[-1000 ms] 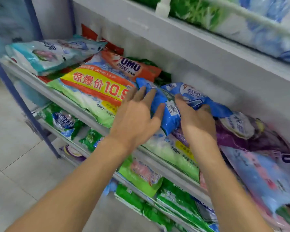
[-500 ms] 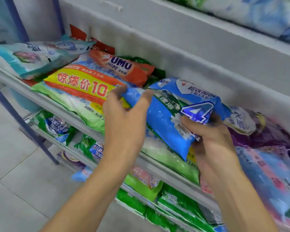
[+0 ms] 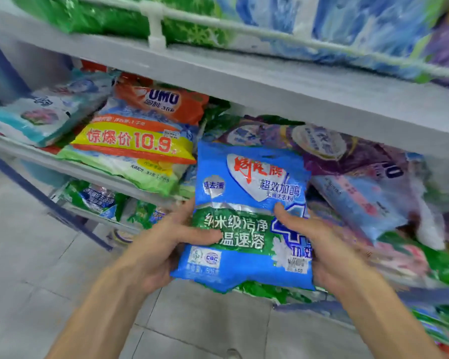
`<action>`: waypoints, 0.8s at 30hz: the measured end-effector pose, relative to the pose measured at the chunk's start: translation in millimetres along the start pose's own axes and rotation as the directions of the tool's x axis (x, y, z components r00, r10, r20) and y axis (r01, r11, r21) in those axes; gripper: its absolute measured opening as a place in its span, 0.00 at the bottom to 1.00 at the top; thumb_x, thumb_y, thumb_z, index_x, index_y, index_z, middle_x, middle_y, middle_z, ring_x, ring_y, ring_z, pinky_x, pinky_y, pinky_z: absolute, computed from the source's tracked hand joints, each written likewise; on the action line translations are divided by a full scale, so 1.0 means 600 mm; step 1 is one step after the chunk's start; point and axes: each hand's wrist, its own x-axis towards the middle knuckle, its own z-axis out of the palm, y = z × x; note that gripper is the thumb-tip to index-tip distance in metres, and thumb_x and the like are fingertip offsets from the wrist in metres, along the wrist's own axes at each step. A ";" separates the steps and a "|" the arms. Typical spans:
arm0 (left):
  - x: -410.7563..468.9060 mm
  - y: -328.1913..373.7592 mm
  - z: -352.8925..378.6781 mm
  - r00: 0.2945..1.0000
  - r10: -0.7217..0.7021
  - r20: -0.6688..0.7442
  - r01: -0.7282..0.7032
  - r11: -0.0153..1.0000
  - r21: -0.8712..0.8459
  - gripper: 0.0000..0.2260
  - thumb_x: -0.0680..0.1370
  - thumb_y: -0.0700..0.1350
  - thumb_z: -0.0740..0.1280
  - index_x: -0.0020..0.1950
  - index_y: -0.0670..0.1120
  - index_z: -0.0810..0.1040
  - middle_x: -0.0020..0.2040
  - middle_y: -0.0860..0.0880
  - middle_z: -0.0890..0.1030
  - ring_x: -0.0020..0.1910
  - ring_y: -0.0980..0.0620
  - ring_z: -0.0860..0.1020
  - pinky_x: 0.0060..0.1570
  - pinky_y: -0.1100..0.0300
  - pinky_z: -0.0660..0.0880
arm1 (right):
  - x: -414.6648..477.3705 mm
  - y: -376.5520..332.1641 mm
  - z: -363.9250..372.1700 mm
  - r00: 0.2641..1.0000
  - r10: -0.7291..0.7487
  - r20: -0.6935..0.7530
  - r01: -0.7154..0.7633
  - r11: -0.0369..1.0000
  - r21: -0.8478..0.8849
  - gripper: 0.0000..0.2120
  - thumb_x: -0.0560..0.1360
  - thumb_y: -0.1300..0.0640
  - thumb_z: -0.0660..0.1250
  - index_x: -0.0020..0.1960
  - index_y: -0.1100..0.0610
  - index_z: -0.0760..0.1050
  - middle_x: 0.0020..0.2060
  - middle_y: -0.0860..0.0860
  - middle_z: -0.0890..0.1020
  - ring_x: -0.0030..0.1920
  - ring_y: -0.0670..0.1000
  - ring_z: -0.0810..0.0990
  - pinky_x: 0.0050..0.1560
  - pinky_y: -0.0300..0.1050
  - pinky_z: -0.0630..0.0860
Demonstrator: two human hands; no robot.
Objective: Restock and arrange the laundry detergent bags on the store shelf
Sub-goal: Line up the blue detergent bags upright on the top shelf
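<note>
Since the earlier frame the blue detergent bag [image 3: 249, 193] has come off the pile and been turned upright, its printed front facing the camera, held out before the shelf [image 3: 94, 172]. It sits between both hands. The left hand [image 3: 156, 252] grips its left edge with the thumb curled across the green band, and the right hand [image 3: 332, 250] grips its right edge, thumb on the front. Above the left hand lies a yellow-banner bag [image 3: 130, 143]; beyond the right hand lies a purple bag [image 3: 347, 156].

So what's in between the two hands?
The blue detergent bag, seen in the head view: the left hand grips its left edge, the right hand its right edge.
</note>
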 end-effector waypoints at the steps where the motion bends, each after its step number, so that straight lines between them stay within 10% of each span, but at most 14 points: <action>1: -0.015 0.003 0.008 0.999 0.012 0.035 -0.012 1.000 0.016 0.30 0.63 0.30 0.70 0.63 0.49 0.82 0.58 0.40 0.85 0.53 0.38 0.85 0.49 0.45 0.83 | -0.015 0.001 0.002 0.999 -0.032 -0.009 0.032 0.999 -0.013 0.20 0.68 0.59 0.72 0.60 0.56 0.82 0.52 0.59 0.87 0.44 0.57 0.88 0.45 0.59 0.85; 8: -0.087 0.027 0.095 0.998 0.054 0.036 -0.058 0.992 0.116 0.27 0.67 0.41 0.77 0.65 0.53 0.77 0.56 0.45 0.86 0.51 0.43 0.86 0.47 0.47 0.84 | -0.126 0.000 -0.011 0.988 -0.119 -0.101 0.111 0.991 -0.075 0.20 0.63 0.66 0.80 0.53 0.56 0.83 0.50 0.59 0.87 0.44 0.58 0.87 0.51 0.60 0.83; 18: -0.183 -0.008 0.256 0.997 0.067 -0.046 -0.049 0.952 0.303 0.11 0.78 0.51 0.70 0.55 0.46 0.85 0.50 0.44 0.88 0.47 0.43 0.87 0.52 0.43 0.82 | -0.326 -0.021 -0.054 0.942 -0.209 -0.264 0.254 0.955 0.150 0.27 0.57 0.51 0.85 0.54 0.55 0.84 0.51 0.59 0.88 0.44 0.59 0.88 0.43 0.59 0.86; 24: -0.211 -0.039 0.367 0.997 0.062 0.050 -0.074 0.955 0.287 0.14 0.75 0.51 0.71 0.57 0.47 0.84 0.50 0.42 0.87 0.47 0.40 0.87 0.48 0.44 0.83 | -0.423 -0.059 -0.127 0.908 -0.246 -0.340 0.293 0.951 0.095 0.36 0.61 0.45 0.81 0.66 0.55 0.79 0.59 0.60 0.85 0.58 0.66 0.84 0.63 0.68 0.77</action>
